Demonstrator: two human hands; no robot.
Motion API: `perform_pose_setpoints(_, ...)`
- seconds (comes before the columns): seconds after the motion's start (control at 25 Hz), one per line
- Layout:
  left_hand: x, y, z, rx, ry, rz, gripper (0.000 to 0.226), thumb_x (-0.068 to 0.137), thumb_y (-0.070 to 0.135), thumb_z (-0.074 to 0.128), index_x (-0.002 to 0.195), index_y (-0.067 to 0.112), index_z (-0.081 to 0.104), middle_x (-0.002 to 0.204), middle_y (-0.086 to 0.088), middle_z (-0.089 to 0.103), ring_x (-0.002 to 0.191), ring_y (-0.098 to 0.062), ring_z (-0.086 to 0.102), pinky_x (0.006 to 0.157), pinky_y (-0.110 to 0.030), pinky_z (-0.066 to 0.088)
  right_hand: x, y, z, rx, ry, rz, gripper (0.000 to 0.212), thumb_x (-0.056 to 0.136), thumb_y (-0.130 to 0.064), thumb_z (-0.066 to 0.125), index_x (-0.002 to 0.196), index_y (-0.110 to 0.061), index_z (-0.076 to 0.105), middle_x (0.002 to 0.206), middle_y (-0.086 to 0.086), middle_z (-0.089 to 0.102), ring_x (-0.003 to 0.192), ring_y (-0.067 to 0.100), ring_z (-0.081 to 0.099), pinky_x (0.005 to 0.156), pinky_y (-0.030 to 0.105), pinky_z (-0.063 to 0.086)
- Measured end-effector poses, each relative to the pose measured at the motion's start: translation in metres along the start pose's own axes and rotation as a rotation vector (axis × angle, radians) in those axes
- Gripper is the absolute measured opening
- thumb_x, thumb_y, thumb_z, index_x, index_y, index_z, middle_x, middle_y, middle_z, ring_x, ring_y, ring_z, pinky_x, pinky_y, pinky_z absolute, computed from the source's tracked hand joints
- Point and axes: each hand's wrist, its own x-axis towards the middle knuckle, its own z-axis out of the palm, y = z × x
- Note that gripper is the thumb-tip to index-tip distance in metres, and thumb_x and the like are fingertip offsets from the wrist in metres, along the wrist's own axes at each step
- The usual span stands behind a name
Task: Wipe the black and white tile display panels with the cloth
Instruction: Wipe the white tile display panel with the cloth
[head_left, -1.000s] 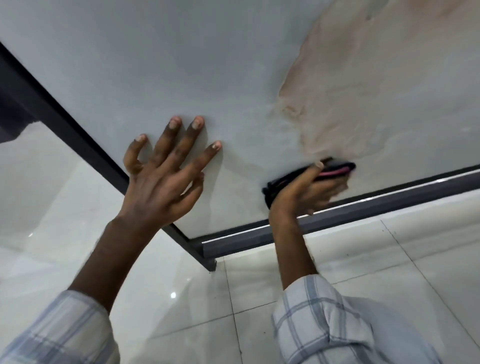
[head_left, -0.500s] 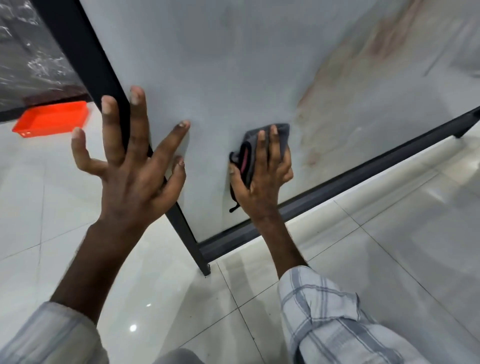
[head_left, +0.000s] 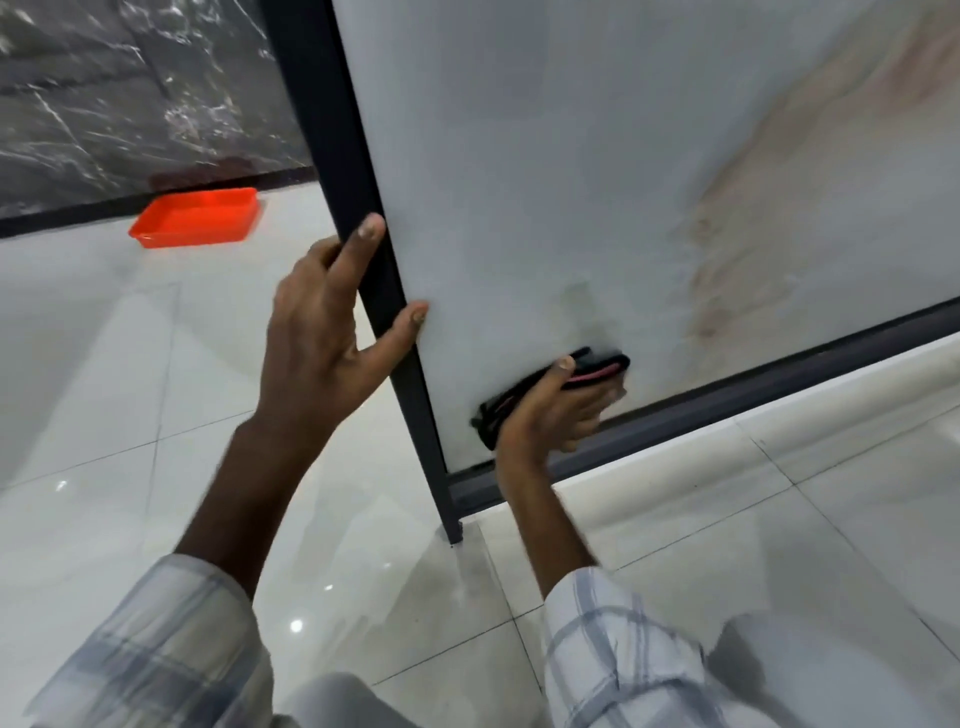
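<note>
White tile panel (head_left: 519, 182) could wobble or swing if the wiping push gets too hard. The left hand (head_left: 317, 332) grips its black frame (head_left: 332, 104) at the left edge. Near the panel's bottom left corner, the right hand (head_left: 550, 415) clutches the dark cloth (head_left: 597, 366) and presses it on the tile.

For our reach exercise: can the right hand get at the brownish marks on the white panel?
Probably yes: the right hand holds the cloth on that white panel, with only bare surface between it and the brownish marks.
</note>
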Motion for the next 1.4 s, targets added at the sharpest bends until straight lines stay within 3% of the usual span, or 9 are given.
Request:
perform_pose_setpoints(0.16, 0.008, -0.018, 0.011, -0.176, 0.029, 0.120, 0.073, 0.104, 0.032, 0.065, 0.159, 0.044, 0.019, 0.152, 0.025, 0.041, 0.133, -0.012, 0.051, 0.106, -0.044, 0.047, -0.060, 0.039, 0.021, -0.268, -0.131, -1.096, 0.079, 0.101, -0.053, 0.039, 0.166, -0.024, 0.005, 0.166, 0.009, 0.017, 0.145, 0.049, 0.028, 0.114, 0.058, 0.024)
perform_pose_setpoints(0.32, 0.010, -0.029, 0.013, -0.232, 0.000, 0.136, 0.080, 0.104, 0.024, 0.065, 0.159, 0.050, 0.015, 0.154, 0.035, 0.032, 0.138, -0.003, 0.042, 0.112, -0.037, 0.041, -0.014, 0.065, 0.014, -0.295, -0.093, -1.263, 0.083, 0.099, -0.055, 0.046, 0.166, -0.031, 0.004, 0.166, 0.005, 0.017, 0.142, 0.050, 0.038, 0.116, 0.056, 0.025)
perform_pose_setpoints(0.6, 0.006, -0.026, 0.015, -0.232, -0.023, 0.142, 0.065, 0.106, 0.022, 0.062, 0.154, 0.021, 0.018, 0.159, 0.027, 0.027, 0.144, -0.018, 0.039, 0.119, -0.049, 0.036, -0.031, 0.114, 0.004, -0.056, -0.264, 0.115, 0.099, 0.082, -0.072, 0.036, 0.166, -0.028, 0.008, 0.174, -0.008, 0.007, 0.153, 0.030, 0.025, 0.118, 0.059, 0.023)
perform_pose_setpoints(0.72, 0.004, -0.017, 0.009, -0.057, 0.033, 0.131, 0.068, 0.104, 0.033, 0.064, 0.156, 0.040, 0.020, 0.154, 0.039, 0.020, 0.136, -0.007, 0.033, 0.118, -0.044, 0.032, -0.043, 0.087, 0.008, 0.202, -0.277, 0.312, 0.089, 0.094, -0.061, 0.048, 0.166, -0.037, 0.003, 0.172, -0.013, 0.007, 0.156, 0.027, 0.024, 0.122, 0.057, 0.026)
perform_pose_setpoints(0.84, 0.013, 0.001, -0.005, 0.125, 0.141, 0.064, 0.065, 0.098, 0.040, 0.071, 0.148, 0.031, 0.031, 0.151, -0.005, 0.037, 0.130, -0.020, 0.035, 0.108, -0.064, 0.038, -0.046, 0.038, 0.005, 0.338, -0.310, 0.259, 0.095, 0.087, -0.061, 0.053, 0.164, -0.042, 0.001, 0.172, -0.015, 0.002, 0.158, 0.029, 0.018, 0.122, 0.060, 0.026)
perform_pose_setpoints(1.08, 0.093, 0.012, -0.044, 0.107, 0.265, 0.005, 0.057, 0.102, 0.049, 0.062, 0.148, 0.054, 0.029, 0.151, -0.028, 0.041, 0.136, -0.044, 0.047, 0.119, -0.053, 0.035, -0.060, -0.053, -0.006, -0.236, -0.249, -1.279, 0.079, 0.089, -0.048, 0.056, 0.160, -0.031, 0.026, 0.167, 0.000, 0.023, 0.150, 0.047, 0.028, 0.106, 0.058, 0.027)
perform_pose_setpoints(1.2, 0.114, 0.006, -0.048, 0.073, 0.247, 0.023, 0.060, 0.102, 0.049, 0.063, 0.154, 0.038, 0.033, 0.154, -0.033, 0.034, 0.143, -0.042, 0.043, 0.119, -0.056, 0.034, -0.003, -0.065, -0.015, -0.223, -0.115, -1.570, 0.077, 0.079, -0.042, 0.073, 0.150, -0.034, 0.044, 0.159, 0.000, 0.044, 0.142, 0.037, 0.040, 0.113, 0.047, 0.026)
perform_pose_setpoints(1.28, 0.114, 0.002, -0.042, -0.017, 0.204, 0.013, 0.075, 0.105, 0.043, 0.062, 0.160, 0.010, 0.023, 0.158, -0.040, 0.023, 0.151, -0.044, 0.031, 0.122, -0.059, 0.028, 0.042, -0.075, -0.021, -0.207, 0.027, -1.398, 0.077, 0.081, -0.042, 0.075, 0.150, -0.031, 0.044, 0.161, 0.006, 0.041, 0.145, 0.030, 0.036, 0.118, 0.048, 0.025)
perform_pose_setpoints(1.4, 0.105, 0.001, -0.035, -0.092, 0.159, -0.099, 0.094, 0.109, 0.041, 0.054, 0.151, -0.023, 0.000, 0.160, -0.045, 0.006, 0.157, -0.040, 0.014, 0.130, -0.048, 0.016, 0.087, -0.079, -0.028, 0.093, 0.153, -0.395, 0.081, 0.089, -0.063, 0.050, 0.162, -0.039, 0.026, 0.173, -0.006, 0.019, 0.151, 0.029, 0.027, 0.117, 0.063, 0.023)
